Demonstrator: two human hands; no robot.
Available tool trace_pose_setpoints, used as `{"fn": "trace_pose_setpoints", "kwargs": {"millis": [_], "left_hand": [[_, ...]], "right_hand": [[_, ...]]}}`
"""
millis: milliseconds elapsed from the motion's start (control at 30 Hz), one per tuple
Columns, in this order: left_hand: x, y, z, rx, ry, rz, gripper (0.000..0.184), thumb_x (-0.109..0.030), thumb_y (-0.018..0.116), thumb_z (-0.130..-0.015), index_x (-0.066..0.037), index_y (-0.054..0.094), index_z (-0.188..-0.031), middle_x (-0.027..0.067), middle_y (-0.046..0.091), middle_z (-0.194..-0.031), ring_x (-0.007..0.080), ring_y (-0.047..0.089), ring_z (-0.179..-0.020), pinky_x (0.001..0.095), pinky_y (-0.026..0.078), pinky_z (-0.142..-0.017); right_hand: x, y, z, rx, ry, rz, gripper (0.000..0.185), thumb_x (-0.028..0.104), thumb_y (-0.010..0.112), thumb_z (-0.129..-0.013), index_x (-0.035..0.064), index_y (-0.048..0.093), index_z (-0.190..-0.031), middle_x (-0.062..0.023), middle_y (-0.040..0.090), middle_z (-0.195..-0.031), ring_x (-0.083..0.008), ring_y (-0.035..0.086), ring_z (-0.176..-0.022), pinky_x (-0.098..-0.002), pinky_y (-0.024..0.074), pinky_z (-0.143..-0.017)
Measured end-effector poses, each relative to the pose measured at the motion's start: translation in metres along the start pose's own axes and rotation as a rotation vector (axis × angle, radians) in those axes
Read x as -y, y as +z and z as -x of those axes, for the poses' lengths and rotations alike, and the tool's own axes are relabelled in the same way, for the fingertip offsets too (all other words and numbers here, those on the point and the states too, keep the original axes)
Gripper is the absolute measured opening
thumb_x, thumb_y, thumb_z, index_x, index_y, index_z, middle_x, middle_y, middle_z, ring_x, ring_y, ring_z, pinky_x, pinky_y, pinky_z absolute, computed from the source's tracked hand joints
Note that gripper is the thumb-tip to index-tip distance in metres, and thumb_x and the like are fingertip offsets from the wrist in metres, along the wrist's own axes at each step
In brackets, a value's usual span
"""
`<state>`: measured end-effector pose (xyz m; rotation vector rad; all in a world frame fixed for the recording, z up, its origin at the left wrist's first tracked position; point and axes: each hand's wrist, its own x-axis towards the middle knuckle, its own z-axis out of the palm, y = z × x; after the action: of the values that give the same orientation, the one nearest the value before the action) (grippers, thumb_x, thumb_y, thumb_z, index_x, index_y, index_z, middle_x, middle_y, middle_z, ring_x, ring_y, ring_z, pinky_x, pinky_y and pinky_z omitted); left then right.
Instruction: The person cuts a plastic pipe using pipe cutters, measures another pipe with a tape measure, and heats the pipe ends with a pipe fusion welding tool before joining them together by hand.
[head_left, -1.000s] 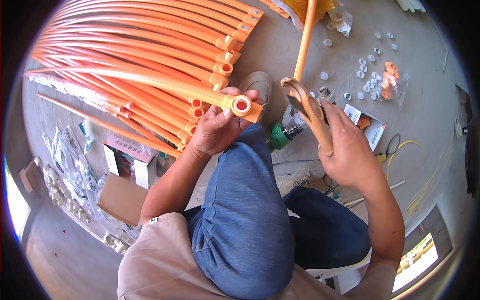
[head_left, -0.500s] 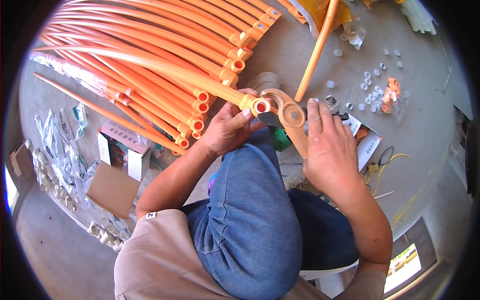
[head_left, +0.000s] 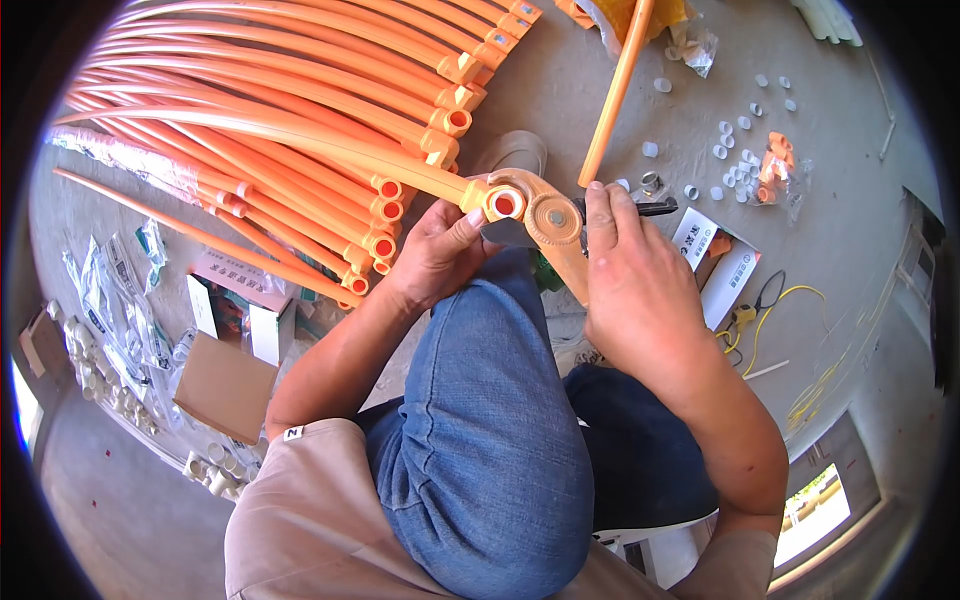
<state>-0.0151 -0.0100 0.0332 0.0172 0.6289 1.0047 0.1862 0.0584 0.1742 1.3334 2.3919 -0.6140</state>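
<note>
My left hand [head_left: 432,258] is closed around the end of a long orange pipe [head_left: 400,165], thumb lying against its fitting. The orange elbow-like fitting [head_left: 478,200] has its round opening facing up toward me. With my right hand [head_left: 640,285] I grip a pair of tan pipe cutters [head_left: 556,218]. Their curved jaw reaches over the far side of the opening and the dark blade lies on the near side. Whether the blade touches the fitting, I cannot tell. My palm hides most of the cutter handles.
Many orange pipes with fittings [head_left: 457,121] lie at the upper left. One loose pipe [head_left: 615,95] lies beyond the cutters. White caps [head_left: 735,170], bagged orange fittings [head_left: 775,168] and an open box [head_left: 715,265] are at right. Another box [head_left: 250,285] and plastic bags [head_left: 115,300] lie left.
The cutters have moved left against the fitting, and their jaws now sit around its opening. My right hand has shifted left with them. My left hand keeps its hold on the pipe.
</note>
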Motion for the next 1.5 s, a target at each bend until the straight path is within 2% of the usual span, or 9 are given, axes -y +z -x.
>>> {"fn": "trace_pose_setpoints", "kwargs": {"millis": [200, 400, 433, 500, 833, 900, 1333, 1400, 1500], "left_hand": [[0.000, 0.002, 0.000, -0.007, -0.001, 0.058, 0.046, -0.024, 0.058, -0.101, -0.011, 0.045, -0.142, 0.0050, 0.052, -0.140, 0.0188, 0.049, -0.129, 0.0427, 0.043, -0.103], [0.000, 0.004, 0.006, -0.001, 0.006, -0.072, 0.044, -0.027, 0.052, -0.104, -0.010, 0.043, -0.144, 0.0051, 0.050, -0.143, 0.0182, 0.048, -0.130, 0.0413, 0.041, -0.105], [-0.001, 0.007, 0.006, 0.028, 0.009, -0.081, 0.044, -0.027, 0.050, -0.105, -0.010, 0.042, -0.144, 0.0056, 0.050, -0.143, 0.0186, 0.048, -0.130, 0.0411, 0.041, -0.106], [-0.001, 0.007, 0.006, 0.060, 0.014, -0.091, 0.045, -0.027, 0.049, -0.105, -0.009, 0.041, -0.145, 0.0062, 0.050, -0.143, 0.0189, 0.048, -0.130, 0.0409, 0.040, -0.106], [-0.002, 0.006, 0.009, 0.087, 0.019, -0.100, 0.048, -0.026, 0.049, -0.105, -0.003, 0.039, -0.145, 0.0116, 0.048, -0.144, 0.0233, 0.045, -0.135, 0.0453, 0.035, -0.114], [-0.003, 0.007, 0.008, 0.089, 0.022, -0.096, 0.047, -0.026, 0.048, -0.105, -0.003, 0.039, -0.145, 0.0121, 0.048, -0.144, 0.0235, 0.045, -0.136, 0.0454, 0.035, -0.114], [-0.007, 0.015, 0.010, 0.064, 0.025, -0.122, 0.052, -0.026, 0.049, -0.105, 0.001, 0.036, -0.146, 0.0145, 0.049, -0.144, 0.0250, 0.046, -0.135, 0.0439, 0.034, -0.115], [-0.007, 0.015, 0.010, 0.069, 0.028, -0.128, 0.052, -0.027, 0.049, -0.105, 0.001, 0.036, -0.146, 0.0145, 0.049, -0.144, 0.0250, 0.046, -0.135, 0.0439, 0.034, -0.115], [-0.007, 0.016, 0.013, 0.052, 0.021, -0.122, 0.052, -0.026, 0.049, -0.105, 0.001, 0.036, -0.147, 0.0148, 0.049, -0.144, 0.0251, 0.047, -0.135, 0.0439, 0.034, -0.115]], "right_hand": [[-0.006, -0.001, -0.007, 0.025, -0.052, 0.087, 0.048, 0.007, 0.055, -0.088, -0.0155, 0.047, -0.130, -0.0250, 0.055, -0.119, -0.0309, 0.066, -0.092, -0.0384, 0.0557, -0.081], [-0.008, 0.000, -0.008, 0.086, -0.084, 0.085, 0.039, 0.008, 0.054, -0.090, -0.0133, 0.050, -0.122, -0.0211, 0.056, -0.108, -0.0290, 0.066, -0.089, -0.0369, 0.0579, -0.078], [-0.008, -0.001, -0.009, 0.089, -0.086, 0.084, 0.039, 0.008, 0.054, -0.090, -0.0133, 0.050, -0.122, -0.0211, 0.056, -0.108, -0.0290, 0.066, -0.089, -0.0369, 0.0579, -0.078], [-0.009, -0.005, -0.012, 0.240, -0.008, -0.036, 0.061, -0.006, 0.061, -0.076, -0.0150, 0.039, -0.133, -0.0269, 0.049, -0.123, -0.0388, 0.058, -0.110, -0.0421, 0.0521, -0.094], [-0.016, -0.002, -0.012, 0.173, -0.071, -0.016, 0.050, -0.007, 0.060, -0.075, -0.0119, 0.045, -0.122, -0.0226, 0.051, -0.109, -0.0382, 0.060, -0.102, -0.0429, 0.0518, -0.089], [-0.017, 0.000, -0.012, 0.045, -0.149, 0.102, 0.024, 0.007, 0.055, -0.088, -0.0077, 0.056, -0.107, -0.0188, 0.057, -0.102, -0.0289, 0.065, -0.093, -0.0376, 0.0550, -0.082], [-0.018, -0.004, -0.013, 0.116, -0.115, 0.130, 0.026, 0.008, 0.057, -0.087, -0.0066, 0.057, -0.109, -0.0171, 0.057, -0.102, -0.0284, 0.065, -0.093, -0.0372, 0.0560, -0.081], [-0.021, -0.003, -0.014, 0.036, -0.137, 0.141, 0.028, 0.008, 0.057, -0.087, -0.0071, 0.056, -0.110, -0.0174, 0.057, -0.102, -0.0288, 0.065, -0.093, -0.0373, 0.0568, -0.080], [-0.024, -0.002, -0.016, 0.031, -0.154, 0.098, 0.027, 0.009, 0.057, -0.088, -0.0066, 0.056, -0.110, -0.0174, 0.057, -0.101, -0.0296, 0.065, -0.092, -0.0383, 0.0561, -0.081]]}}
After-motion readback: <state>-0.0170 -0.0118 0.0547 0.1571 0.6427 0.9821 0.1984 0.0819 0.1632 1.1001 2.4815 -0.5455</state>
